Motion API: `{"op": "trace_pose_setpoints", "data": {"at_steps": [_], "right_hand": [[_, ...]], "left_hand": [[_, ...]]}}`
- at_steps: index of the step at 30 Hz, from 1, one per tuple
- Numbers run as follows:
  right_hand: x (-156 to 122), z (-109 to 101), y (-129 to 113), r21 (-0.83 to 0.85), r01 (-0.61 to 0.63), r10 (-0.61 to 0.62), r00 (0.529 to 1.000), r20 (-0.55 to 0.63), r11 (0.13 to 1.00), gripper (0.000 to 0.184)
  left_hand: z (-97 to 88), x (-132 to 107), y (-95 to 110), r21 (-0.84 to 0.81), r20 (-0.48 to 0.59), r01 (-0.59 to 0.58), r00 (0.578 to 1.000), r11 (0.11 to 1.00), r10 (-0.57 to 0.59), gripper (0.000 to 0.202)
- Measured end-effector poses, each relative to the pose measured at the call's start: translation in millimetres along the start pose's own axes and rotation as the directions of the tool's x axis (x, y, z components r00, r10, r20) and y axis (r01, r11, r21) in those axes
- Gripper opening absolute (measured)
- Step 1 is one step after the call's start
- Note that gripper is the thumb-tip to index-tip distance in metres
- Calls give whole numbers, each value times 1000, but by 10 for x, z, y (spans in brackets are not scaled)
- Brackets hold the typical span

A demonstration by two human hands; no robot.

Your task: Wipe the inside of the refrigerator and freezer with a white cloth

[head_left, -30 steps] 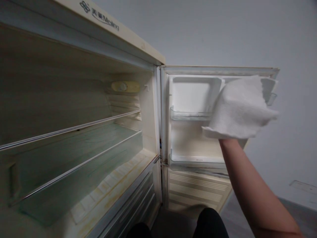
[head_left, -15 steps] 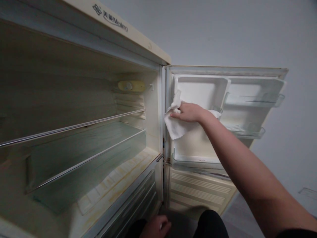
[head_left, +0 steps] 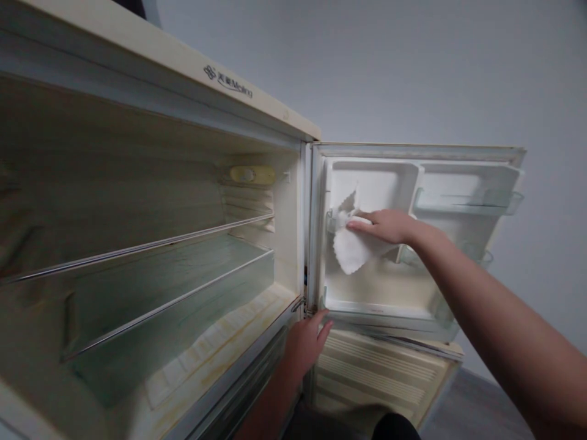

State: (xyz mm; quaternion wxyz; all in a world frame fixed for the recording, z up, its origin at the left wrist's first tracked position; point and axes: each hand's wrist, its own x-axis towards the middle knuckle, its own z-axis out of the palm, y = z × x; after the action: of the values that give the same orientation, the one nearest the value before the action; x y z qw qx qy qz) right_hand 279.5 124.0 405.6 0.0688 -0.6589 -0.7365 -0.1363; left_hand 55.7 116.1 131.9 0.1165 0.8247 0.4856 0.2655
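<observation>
Overhead, roughly, from the head camera: a cream refrigerator point(head_left: 270, 111) stood with its upper door point(head_left: 372, 287) swung wide, inner side facing the person. Right hand point(head_left: 369, 225) was closed on a white cloth point(head_left: 351, 250), thumb and fingers pinching it, arm reaching in from the right edge. Cloth lay at the hinge-side half of the door's inner face, about mid-height, a scalloped corner hanging below the fingers and another pointing up; a clear rack end point(head_left: 331, 221) showed just beside it on the left. Left hand point(head_left: 305, 342) was free of any visible object, its fingers extended and apart, near the hinge end of the lower door rack point(head_left: 385, 322); could not tell whether the fingertips touched it. Further out on the door, a clear upper rack point(head_left: 463, 205) sat toward the free edge. Beneath, a lower door point(head_left: 376, 370) with a ribbed inner face also stood open. Inside the cabinet: a yellowish dial housing point(head_left: 252, 175) high on the side wall, a metal-edged shelf, a greenish clear panel point(head_left: 197, 315), and a base ledge point(head_left: 229, 333) stained yellow-brown. A dark-clothed knee point(head_left: 394, 428) showed at the bottom edge. Pale wall point(head_left: 413, 73) behind, plain.
</observation>
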Motion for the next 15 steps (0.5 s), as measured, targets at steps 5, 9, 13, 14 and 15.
{"op": "trace_pose_setpoints", "data": {"at_steps": [5, 9, 13, 14, 15], "right_hand": [[-90, 14, 52, -98, -159, 159, 987, -5, 982, 104], [-92, 19, 15, -108, -150, 149, 989, -19, 983, 104], [-80, 19, 9, -123, -128, 126, 992, -23, 984, 102], [-75, 21, 8, -128, -127, 125, 992, -25, 984, 101], [-69, 24, 7, -133, -127, 124, 992, -27, 983, 101]], "left_hand": [[99, 58, -20, 60, 13, 27, 1000, 998, -28, 46], [142, 167, -13, 79, 23, -5, 1000, 997, 4, 44], [209, 232, -12, 65, 13, 17, 1000, 998, -18, 36], [228, 238, -14, 67, 0, 20, 1000, 998, -20, 35], [245, 243, -17, 72, -13, 21, 1000, 997, -20, 35]]}}
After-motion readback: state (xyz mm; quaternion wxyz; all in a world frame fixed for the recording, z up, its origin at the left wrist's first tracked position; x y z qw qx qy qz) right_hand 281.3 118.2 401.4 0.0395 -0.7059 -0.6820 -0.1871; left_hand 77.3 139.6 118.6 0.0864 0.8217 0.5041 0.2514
